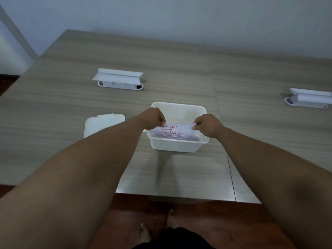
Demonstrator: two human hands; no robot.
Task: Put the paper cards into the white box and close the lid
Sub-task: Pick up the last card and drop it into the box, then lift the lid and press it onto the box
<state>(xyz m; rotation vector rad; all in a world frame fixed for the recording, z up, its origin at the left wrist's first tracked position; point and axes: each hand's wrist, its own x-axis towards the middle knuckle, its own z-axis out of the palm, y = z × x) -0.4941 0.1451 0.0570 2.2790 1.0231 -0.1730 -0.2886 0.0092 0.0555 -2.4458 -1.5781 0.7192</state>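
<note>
Both forearms reach straight out from the near edge of the table (179,72), converging over the white box (177,145). The left hand (156,117) is curled, knuckles up, its grip pinched tight on the top left corner of the paper card (177,129). The right hand (208,125) mirrors it, wrist a little lower, fingers pinched on the top right corner. So that's a two-handed hold, one corner each, both grips closed on the same card.

The card stands on edge, tilted slightly back, its long axis running left to right across the box, parallel to the near edge of the table. Red handwriting faces the person. Its lower part is already inside the box, just behind a stack of cards (177,137) packed upright against the near wall, their long edges running the same way.

The box sits roughly mid-table, a little toward the near edge, and it's open. Its lid (102,124) lies flat on the table just left of it, partly hidden by the left forearm. Farther back, toward the far edge, a white socket unit (119,79) stands with its flap up; a second socket unit (309,99) sits at the right edge.
</note>
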